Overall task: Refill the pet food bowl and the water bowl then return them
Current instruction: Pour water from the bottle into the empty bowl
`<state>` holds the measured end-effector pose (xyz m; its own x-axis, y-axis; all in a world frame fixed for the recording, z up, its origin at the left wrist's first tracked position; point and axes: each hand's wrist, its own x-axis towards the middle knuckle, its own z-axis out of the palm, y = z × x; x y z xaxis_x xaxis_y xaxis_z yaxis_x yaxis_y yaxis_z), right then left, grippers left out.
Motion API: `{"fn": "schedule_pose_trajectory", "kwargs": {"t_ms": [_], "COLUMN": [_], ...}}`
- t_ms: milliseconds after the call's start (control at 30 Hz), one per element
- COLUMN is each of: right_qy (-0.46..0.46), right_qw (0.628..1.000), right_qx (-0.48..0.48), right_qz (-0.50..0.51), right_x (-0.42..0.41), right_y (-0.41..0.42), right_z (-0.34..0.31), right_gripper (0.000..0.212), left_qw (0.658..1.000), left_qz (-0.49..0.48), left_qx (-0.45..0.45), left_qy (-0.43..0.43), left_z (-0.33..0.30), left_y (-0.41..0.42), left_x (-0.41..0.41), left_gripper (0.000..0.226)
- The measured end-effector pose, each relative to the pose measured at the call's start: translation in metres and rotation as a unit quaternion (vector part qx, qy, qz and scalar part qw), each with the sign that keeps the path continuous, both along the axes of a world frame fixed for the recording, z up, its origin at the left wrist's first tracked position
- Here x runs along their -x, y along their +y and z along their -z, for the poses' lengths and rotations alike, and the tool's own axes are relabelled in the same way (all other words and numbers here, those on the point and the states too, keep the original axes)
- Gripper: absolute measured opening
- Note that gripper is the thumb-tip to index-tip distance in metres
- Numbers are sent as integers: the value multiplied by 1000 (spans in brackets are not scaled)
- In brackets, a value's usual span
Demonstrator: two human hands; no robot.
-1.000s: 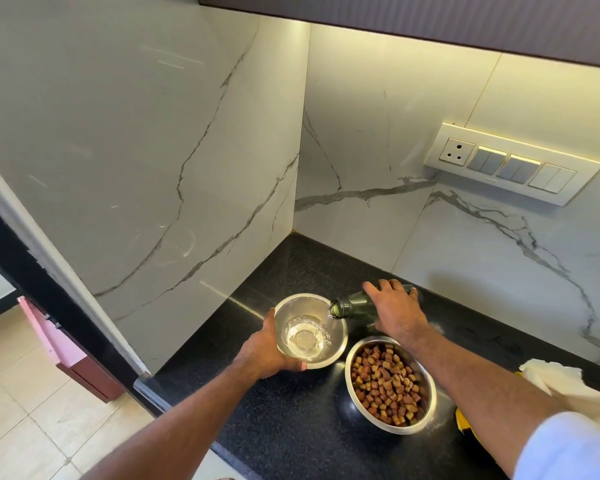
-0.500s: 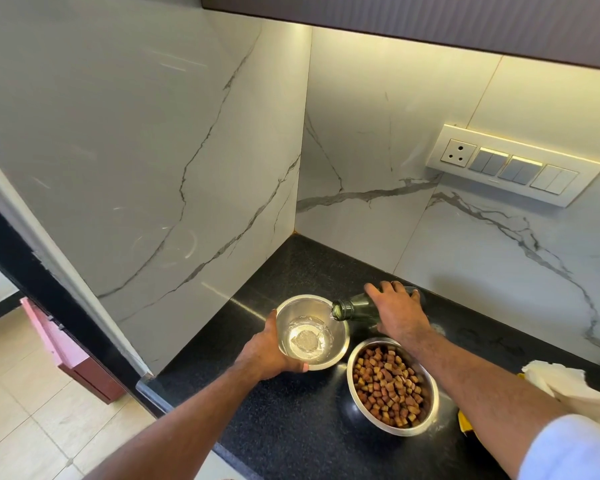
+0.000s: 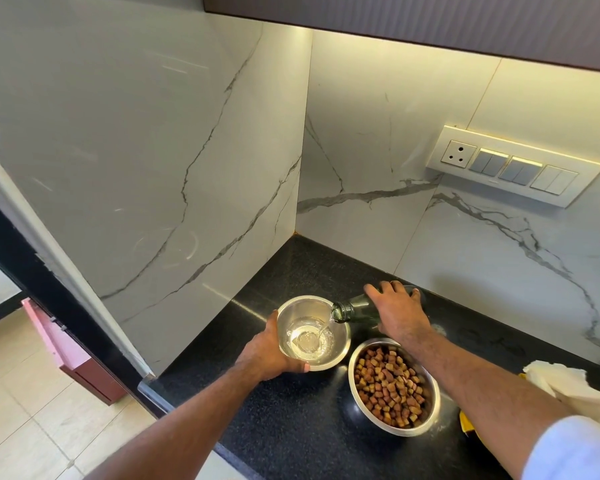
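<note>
The right hand (image 3: 397,315) grips a tipped green bottle (image 3: 355,309), hiding most of its body, and water runs into the water bowl (image 3: 313,332) on the black desk (image 3: 291,420). The left hand (image 3: 269,353) clasps that bowl's rim at 7 o'clock. The food bowl (image 3: 394,386), full of kibble, sits at the water bowl's 4 o'clock, its right rim crossed by the forearm.

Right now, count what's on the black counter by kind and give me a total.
Steel bowls: 2, water bowl and food bowl
Green glass bottles: 1, tipped in the right hand
White cloths: 1
Total: 4
</note>
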<state>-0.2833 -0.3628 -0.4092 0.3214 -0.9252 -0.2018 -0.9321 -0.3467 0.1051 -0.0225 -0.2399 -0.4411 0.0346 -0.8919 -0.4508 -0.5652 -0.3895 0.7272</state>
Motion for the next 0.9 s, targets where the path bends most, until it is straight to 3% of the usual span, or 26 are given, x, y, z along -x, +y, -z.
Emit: {"fn": "schedule_pose_trajectory", "kwargs": {"t_ms": [900], "right_qy": [11], "right_qw": [1000], "right_qx": [2], "right_qz": [5], "right_x": [-7], "right_y": [4], "right_z": [-2], "right_gripper": [91], "left_qw": [1000], "left_qz": [4], "left_qx": [-5], "left_qy": [18], "left_z": [1], "left_y": [-3], "left_x": [-16], "left_gripper": [123]}}
